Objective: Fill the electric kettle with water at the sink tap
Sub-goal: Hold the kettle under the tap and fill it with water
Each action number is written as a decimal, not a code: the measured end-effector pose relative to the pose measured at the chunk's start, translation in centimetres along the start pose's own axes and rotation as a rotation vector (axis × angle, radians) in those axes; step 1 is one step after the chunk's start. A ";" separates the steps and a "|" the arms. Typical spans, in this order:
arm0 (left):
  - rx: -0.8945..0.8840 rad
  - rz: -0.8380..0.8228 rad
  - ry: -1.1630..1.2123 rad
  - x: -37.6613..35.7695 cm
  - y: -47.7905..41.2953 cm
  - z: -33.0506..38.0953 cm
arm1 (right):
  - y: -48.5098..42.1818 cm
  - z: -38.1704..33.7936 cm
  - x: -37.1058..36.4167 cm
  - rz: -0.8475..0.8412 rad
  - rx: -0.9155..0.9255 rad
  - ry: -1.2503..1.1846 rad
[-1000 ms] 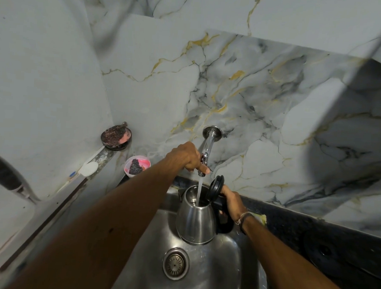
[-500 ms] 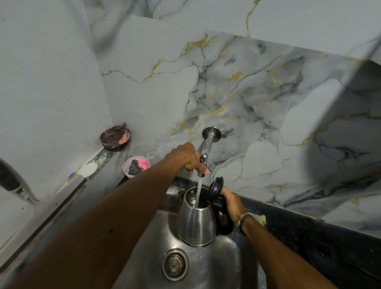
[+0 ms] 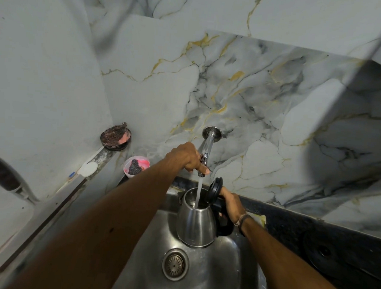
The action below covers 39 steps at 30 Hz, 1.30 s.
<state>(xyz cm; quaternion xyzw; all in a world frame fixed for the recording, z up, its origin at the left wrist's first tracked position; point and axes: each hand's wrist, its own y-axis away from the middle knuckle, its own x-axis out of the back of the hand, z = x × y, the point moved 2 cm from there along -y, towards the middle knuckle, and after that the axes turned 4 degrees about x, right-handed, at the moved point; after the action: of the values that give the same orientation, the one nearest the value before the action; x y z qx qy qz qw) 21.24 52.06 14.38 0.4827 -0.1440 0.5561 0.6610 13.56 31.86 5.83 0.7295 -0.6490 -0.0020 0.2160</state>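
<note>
A steel electric kettle (image 3: 196, 222) with a black handle stands upright over the sink (image 3: 220, 276), its black lid (image 3: 215, 187) flipped up. My right hand (image 3: 231, 205) grips the kettle's handle. A chrome tap (image 3: 207, 148) juts from the marble wall, and a stream of water (image 3: 198, 192) runs from its spout into the kettle's mouth. My left hand (image 3: 187, 157) is closed around the tap's end, fingers on its lever.
A drain strainer (image 3: 175, 264) sits in the sink's floor below the kettle. A pink bowl (image 3: 137, 165) with a dark scrubber and a dark round dish (image 3: 115, 138) stand on the ledge at the left. Dark countertop (image 3: 334, 251) runs to the right.
Almost nothing: both hands and the kettle hold their places while water keeps running into the kettle.
</note>
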 end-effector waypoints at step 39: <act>-0.024 0.043 0.053 -0.4 0.2 -0.2 | 1.0 -0.5 -0.1 0.010 -0.046 0.033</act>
<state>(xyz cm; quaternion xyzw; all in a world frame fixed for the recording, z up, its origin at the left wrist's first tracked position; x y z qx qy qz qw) 20.87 51.93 14.10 0.4568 -0.1433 0.5810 0.6582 12.76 32.07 6.56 0.7209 -0.6489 -0.0036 0.2434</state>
